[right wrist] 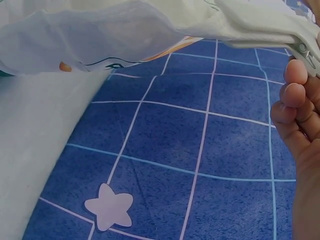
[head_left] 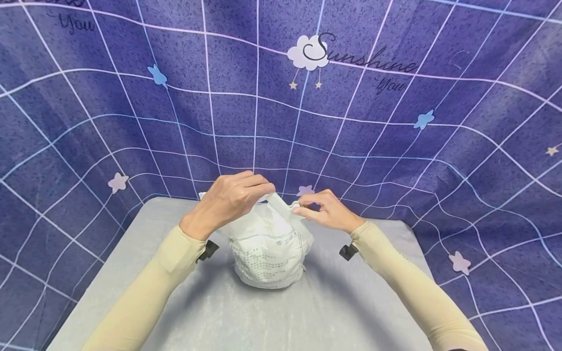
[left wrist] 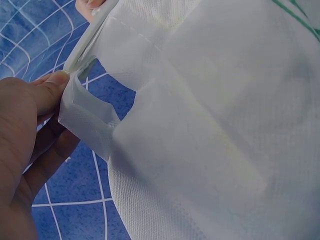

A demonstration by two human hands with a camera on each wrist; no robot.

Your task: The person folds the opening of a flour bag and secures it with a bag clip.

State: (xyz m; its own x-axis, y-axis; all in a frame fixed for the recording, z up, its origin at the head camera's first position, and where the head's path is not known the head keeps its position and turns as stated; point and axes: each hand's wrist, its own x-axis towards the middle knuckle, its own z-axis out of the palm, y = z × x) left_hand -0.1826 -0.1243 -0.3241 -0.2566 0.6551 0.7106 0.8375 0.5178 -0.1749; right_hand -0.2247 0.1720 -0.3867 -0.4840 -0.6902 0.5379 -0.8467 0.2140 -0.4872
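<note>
A white woven bag (head_left: 268, 258) with green print stands full and rounded on the table. Across its gathered top runs a pale sealing clip (head_left: 279, 204), slanting down to the right. My left hand (head_left: 232, 201) pinches the clip's far end together with the bag's top edge; the left wrist view shows thumb and finger at that spot beside a cut-out handle hole (left wrist: 109, 97). At the other end, my right hand (head_left: 330, 210) grips the clip between thumb and fingers. A hinge (right wrist: 302, 47) on the clip shows close to those fingertips in the right wrist view.
The bag stands on a light grey tabletop (head_left: 281, 321). Behind and on both sides hangs a blue-purple cloth (head_left: 237, 122) with grid lines, stars and lettering. Dark wrist mounts (head_left: 210, 250) sit under both sleeves.
</note>
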